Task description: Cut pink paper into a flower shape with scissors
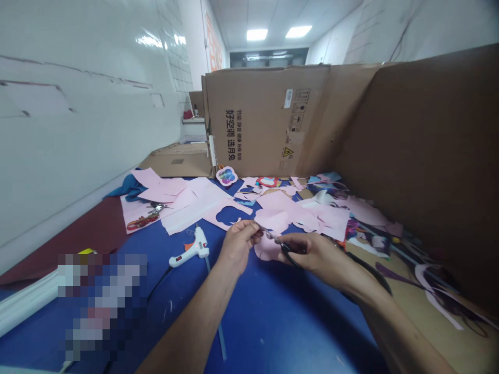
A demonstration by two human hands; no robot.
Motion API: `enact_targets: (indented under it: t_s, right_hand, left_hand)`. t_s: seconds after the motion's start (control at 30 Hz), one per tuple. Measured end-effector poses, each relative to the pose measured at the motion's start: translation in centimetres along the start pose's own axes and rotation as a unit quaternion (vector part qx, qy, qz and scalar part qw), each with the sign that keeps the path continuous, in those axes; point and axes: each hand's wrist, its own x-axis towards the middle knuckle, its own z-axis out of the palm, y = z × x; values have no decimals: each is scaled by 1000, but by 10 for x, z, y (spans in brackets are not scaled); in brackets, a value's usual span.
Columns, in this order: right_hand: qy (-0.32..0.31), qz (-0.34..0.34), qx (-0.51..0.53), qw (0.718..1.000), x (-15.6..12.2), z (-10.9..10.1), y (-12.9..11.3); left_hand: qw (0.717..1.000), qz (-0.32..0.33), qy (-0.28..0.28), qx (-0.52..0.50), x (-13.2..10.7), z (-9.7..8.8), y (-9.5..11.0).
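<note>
My left hand (238,243) pinches the edge of a small pink paper cut-out (266,248) over the blue table surface (273,322). My right hand (317,254) is closed round the handles of black scissors (281,244), whose blades point left into the pink paper between the two hands. Both forearms reach in from the bottom of the view.
A white glue gun (193,251) lies left of my left hand. Pink paper sheets (195,205) and scraps cover the far table, with red-handled scissors (142,222) at left. Cardboard walls (273,119) stand behind and to the right. Coloured offcuts (374,241) litter the right side.
</note>
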Motion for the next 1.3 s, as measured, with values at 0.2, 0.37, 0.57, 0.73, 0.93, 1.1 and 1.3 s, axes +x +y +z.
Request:
enact_targets:
  t_s: [0.2,0.37,0.57,0.73,0.93,1.1,1.3]
  right_hand:
    - [-22,14,28,999,1,0,1]
    - [-26,26,47,998,1,1,1]
    - [-39,23,68,997,1,1,-3]
    - [-51,15,68,996,2,1,-6]
    - [-48,16,77,996,2,2,-6]
    - [-48,12,81,996,1,3,-9]
    - [-46,8,85,995,1,3,-11]
  left_hand:
    - [1000,-5,6,-4,-1,2,1]
    - [1000,-2,5,-14,-1,3,0]
    - [998,22,-19,-51,0,3,-3]
    - [996,33,-20,-80,1,4,-6]
    - [994,52,-20,-97,1,6,-7]
    - [993,53,-16,-102,1,7,-7]
    - [994,57,-13,-92,1,7,-7]
